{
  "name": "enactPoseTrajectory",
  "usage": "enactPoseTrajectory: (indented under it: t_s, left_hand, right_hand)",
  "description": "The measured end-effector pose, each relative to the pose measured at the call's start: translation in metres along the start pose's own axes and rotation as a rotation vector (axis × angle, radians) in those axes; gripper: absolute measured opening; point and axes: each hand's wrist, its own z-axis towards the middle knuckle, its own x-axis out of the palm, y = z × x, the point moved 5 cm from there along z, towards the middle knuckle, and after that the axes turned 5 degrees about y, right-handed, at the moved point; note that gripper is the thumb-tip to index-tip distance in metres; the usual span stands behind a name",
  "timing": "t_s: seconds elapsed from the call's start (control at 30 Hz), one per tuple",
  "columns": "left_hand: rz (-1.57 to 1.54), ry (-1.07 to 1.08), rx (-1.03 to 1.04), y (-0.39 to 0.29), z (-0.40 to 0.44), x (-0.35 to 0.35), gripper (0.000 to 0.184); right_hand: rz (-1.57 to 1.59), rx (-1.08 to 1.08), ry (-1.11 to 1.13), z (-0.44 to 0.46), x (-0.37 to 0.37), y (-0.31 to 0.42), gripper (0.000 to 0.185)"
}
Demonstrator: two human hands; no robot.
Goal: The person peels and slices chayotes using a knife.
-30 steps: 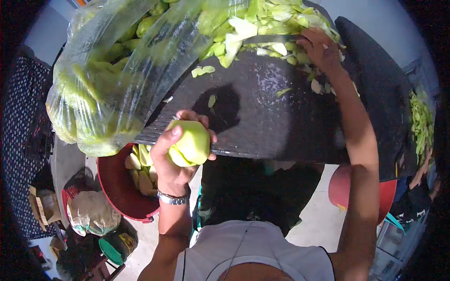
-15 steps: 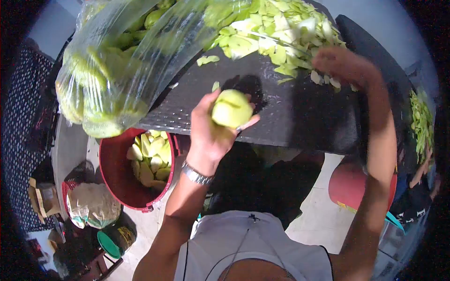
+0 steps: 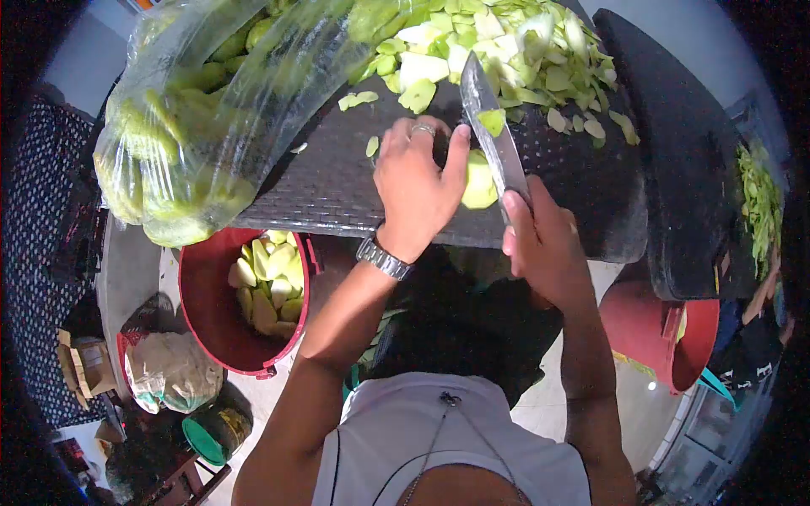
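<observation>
My right hand [image 3: 544, 240] is closed round the handle of a knife [image 3: 499, 143]. Its broad blade points up and away, with a green scrap [image 3: 491, 122] stuck to it. Just left of the blade, a peeled pale-green fruit [image 3: 479, 181] shows at the board, partly hidden by the knife and my left hand. My left hand [image 3: 418, 185] is palm down over the dark board [image 3: 337, 185], its thumb spread from the fingers and beside the fruit. Whether the thumb presses on the fruit is unclear. Peelings [image 3: 540, 51] are heaped beyond the knife.
A clear plastic bag [image 3: 202, 143] of green fruits lies at the left. Below it stands a red bucket [image 3: 202, 329] with pale cut pieces [image 3: 274, 274]. A second red bucket [image 3: 641, 320] stands at right. Another dark surface [image 3: 675, 152] adjoins the board.
My left hand has turned palm down and lowered the fruit toward the board. My right hand has come in from the far right, bringing the knife beside the fruit.
</observation>
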Motion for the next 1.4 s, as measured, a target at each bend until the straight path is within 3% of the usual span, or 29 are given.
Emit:
enactPoseTrajectory:
  t_s: [0.07, 0.17, 0.3, 0.33, 0.43, 0.47, 0.63, 0.7, 0.8, 0.9, 0.97, 1.07, 1.27, 1.4]
  left_hand:
    - [-0.05, -0.087, 0.135, 0.006, -0.001, 0.002, 0.015]
    - [-0.232, -0.057, 0.246, 0.007, -0.005, -0.009, 0.016]
    - [-0.218, -0.084, 0.255, -0.008, 0.002, -0.043, 0.021]
    - [-0.116, -0.1, 0.426, -0.02, 0.01, -0.052, 0.027]
    - [-0.012, -0.022, 0.657, -0.048, 0.029, -0.063, 0.027]
    - [-0.1, 0.034, 0.65, -0.046, 0.039, -0.058, 0.031]
    - [0.234, -0.173, 0.379, -0.024, 0.077, -0.055, 0.036]
    - [0.124, -0.035, 0.328, -0.023, 0.069, -0.048, 0.036]
    - [-0.158, 0.444, 0.265, -0.025, 0.047, -0.032, 0.029]
    - [-0.289, 0.468, 0.291, -0.013, 0.029, -0.017, 0.02]
    - [-0.318, 0.39, 0.211, -0.007, 0.021, -0.017, 0.016]
    - [-0.378, 0.284, 0.165, 0.002, 0.012, -0.015, 0.017]
    - [-0.396, 0.181, 0.205, 0.005, 0.005, -0.014, 0.019]
    - [-0.419, 0.183, 0.189, 0.003, 0.003, -0.015, 0.018]
  right_hand:
    - [0.235, 0.298, 0.042, 0.01, 0.004, 0.01, 0.018]
    - [0.199, 0.222, -0.016, 0.019, 0.009, 0.002, 0.018]
    - [0.041, 0.132, -0.056, 0.015, 0.003, 0.005, 0.018]
    - [0.011, 0.117, -0.057, 0.013, -0.001, 0.011, 0.019]
    - [-0.03, 0.028, -0.124, 0.004, -0.009, 0.016, 0.015]
    - [-0.033, -0.014, -0.157, 0.0, -0.011, 0.018, 0.015]
    - [-0.051, 0.176, -0.185, -0.018, -0.028, 0.014, 0.014]
    - [-0.095, 0.232, -0.172, -0.025, -0.027, 0.003, 0.014]
    - [-0.116, 0.308, -0.096, -0.034, -0.017, -0.01, 0.019]
    - [-0.008, 0.27, -0.105, -0.036, -0.005, 0.002, 0.027]
    - [-0.003, 0.175, -0.188, -0.034, 0.003, 0.011, 0.024]
    - [-0.242, 0.199, -0.203, -0.036, 0.011, 0.022, 0.024]
    - [-0.039, 0.304, -0.125, -0.031, 0.011, 0.03, 0.024]
    - [-0.122, 0.292, -0.098, -0.024, 0.015, 0.03, 0.025]
